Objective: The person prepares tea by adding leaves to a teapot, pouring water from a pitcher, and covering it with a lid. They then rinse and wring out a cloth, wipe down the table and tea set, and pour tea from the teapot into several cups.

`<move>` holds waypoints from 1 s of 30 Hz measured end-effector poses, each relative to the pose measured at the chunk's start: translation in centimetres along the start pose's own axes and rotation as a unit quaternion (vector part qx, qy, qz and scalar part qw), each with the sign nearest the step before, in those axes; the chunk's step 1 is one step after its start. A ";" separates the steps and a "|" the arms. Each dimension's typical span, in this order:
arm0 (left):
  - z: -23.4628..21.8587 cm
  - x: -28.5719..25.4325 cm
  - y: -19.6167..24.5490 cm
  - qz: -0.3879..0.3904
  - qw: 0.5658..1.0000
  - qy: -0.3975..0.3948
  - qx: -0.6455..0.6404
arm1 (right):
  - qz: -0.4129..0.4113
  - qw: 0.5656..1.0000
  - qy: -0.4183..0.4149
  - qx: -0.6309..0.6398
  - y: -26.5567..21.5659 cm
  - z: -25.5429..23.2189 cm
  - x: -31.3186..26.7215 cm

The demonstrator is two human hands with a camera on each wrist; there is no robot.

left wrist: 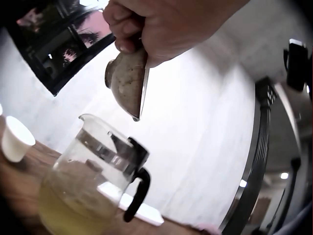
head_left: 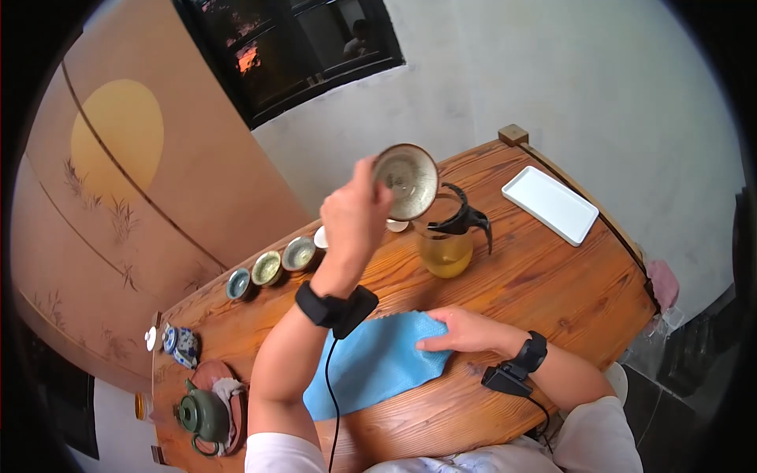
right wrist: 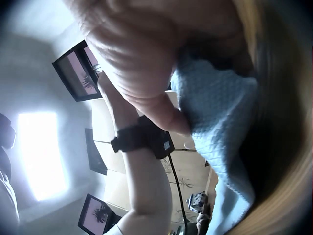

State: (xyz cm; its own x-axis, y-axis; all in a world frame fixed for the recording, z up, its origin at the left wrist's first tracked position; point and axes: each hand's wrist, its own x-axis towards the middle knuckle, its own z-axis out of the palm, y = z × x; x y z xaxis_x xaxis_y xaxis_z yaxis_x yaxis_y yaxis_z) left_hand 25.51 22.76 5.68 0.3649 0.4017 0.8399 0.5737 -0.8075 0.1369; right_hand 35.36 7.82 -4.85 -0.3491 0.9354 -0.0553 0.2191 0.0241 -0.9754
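Fingers of the left hand (head_left: pixel 355 214) pinch a speckled grey ceramic bowl (head_left: pixel 408 183), tipped on edge toward 11 o'clock from a clear glass pitcher with a black handle (head_left: pixel 446 254); those of the right hand (head_left: pixel 467 329) grip a light-blue textured cloth (head_left: pixel 378 364). Drips are best caught with the bowl's lowest lip over the pitcher's mouth, wrist steady. In the left wrist view, its foot points to 9 o'clock, the rim's long axis roughly 12-to-6.

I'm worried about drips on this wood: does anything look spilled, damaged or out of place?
Only the bowl looks odd: the left hand holds it sideways near the glass pitcher, a possible drop at its rim. No spill or damage shows.
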 end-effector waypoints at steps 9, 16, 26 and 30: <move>-9.5 -13.5 -6.9 -0.317 0.908 -0.220 -0.161 | -0.076 0.963 0.111 0.232 -2.3 2.9 0.0; -11.5 -17.9 -3.8 -0.394 0.852 -0.257 -0.231 | -0.291 0.908 0.090 -0.286 -3.2 7.3 2.5; -13.0 -18.4 -3.1 -0.423 0.827 -0.272 -0.251 | -0.312 0.851 0.016 -0.421 -1.8 9.4 4.1; -13.4 -18.3 -3.1 -0.449 0.805 -0.275 -0.272 | -0.311 0.881 0.045 -0.354 -1.1 10.1 4.1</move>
State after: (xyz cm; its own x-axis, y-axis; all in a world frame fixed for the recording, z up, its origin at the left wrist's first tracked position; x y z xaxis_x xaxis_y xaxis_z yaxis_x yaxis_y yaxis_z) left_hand 7.20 12.09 -3.09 0.3378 0.9388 -0.0666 0.4356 -0.0932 0.8953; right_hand 24.43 8.06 -6.13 -0.5365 0.6865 0.4908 0.5355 0.7264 -0.4309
